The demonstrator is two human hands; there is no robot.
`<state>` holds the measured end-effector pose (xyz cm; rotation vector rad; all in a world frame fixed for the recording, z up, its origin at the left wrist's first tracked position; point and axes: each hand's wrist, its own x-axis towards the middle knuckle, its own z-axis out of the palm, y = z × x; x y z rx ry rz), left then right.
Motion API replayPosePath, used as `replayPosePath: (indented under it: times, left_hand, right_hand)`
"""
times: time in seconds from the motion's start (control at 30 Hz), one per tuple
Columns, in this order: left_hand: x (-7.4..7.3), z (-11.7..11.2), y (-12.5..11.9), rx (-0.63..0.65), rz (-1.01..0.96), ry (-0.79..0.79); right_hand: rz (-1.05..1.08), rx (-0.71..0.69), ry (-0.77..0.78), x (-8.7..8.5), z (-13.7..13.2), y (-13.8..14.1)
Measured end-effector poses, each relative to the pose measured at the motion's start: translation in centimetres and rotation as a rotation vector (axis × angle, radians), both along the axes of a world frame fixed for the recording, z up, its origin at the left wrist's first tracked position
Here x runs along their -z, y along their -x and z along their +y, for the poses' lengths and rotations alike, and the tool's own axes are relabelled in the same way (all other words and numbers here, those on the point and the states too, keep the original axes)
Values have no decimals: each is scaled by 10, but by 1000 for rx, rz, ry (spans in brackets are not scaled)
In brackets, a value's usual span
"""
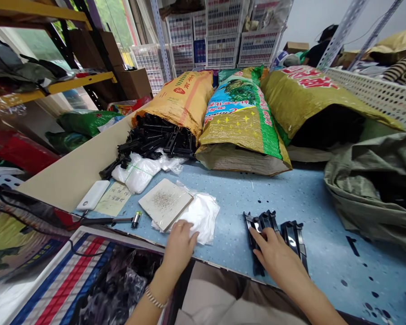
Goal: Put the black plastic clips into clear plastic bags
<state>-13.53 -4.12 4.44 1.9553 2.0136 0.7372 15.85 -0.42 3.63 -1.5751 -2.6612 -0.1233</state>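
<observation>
At far left, a container with red, white and blue stripes (pixel 62 280) holds dark, plastic-wrapped things below the edge of the speckled light-blue table (pixel 237 194). On the table lies a white rectangular device (pixel 93 195) with a small dark mark too small to read; a yellowish paper note (pixel 112 199) beside it bears handwritten characters, not legible. In front of them lies a black-handled tool with a metal end (pixel 103 221). Next come a white plastic bundle tied with green string (pixel 135 174) and a heap of black plastic parts (pixel 162 137) at the mouth of an orange woven sack (pixel 177 99) printed with red and green characters.

The person's left grip (pixel 181 243) is at the near edge of thin white plastic sheets (pixel 205 214), just beside a pale square slab with brown specks (pixel 165 203); whether it pinches a sheet I cannot tell.

A green, blue and gold sack (pixel 245 124) carries yellow stars and red lettering, unclear.

The right grip (pixel 269 246) spreads its fingers over several long black glossy plastic pieces (pixel 294 239) near the table's front edge, touching them; whether it grasps any I cannot tell.

Beyond, a gold sack (pixel 301 97) shows big red characters, and a grey-green cloth bag (pixel 358 194) slumps at right.
</observation>
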Motion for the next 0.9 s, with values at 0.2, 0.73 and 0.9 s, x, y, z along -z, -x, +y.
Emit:
replayPosePath:
  times: [0.2, 0.73, 0.9]
  left_hand:
    - [10, 48, -10, -68, -58, 22]
    - [7, 51, 8, -16, -394, 66]
    - [13, 51, 10, -101, -485, 47]
  right_hand:
    - [-59, 105, 35, -3, -8, -5]
    - [979, 231, 823, 3, 16, 23]
    - [1347, 281, 1010, 1, 16, 43]
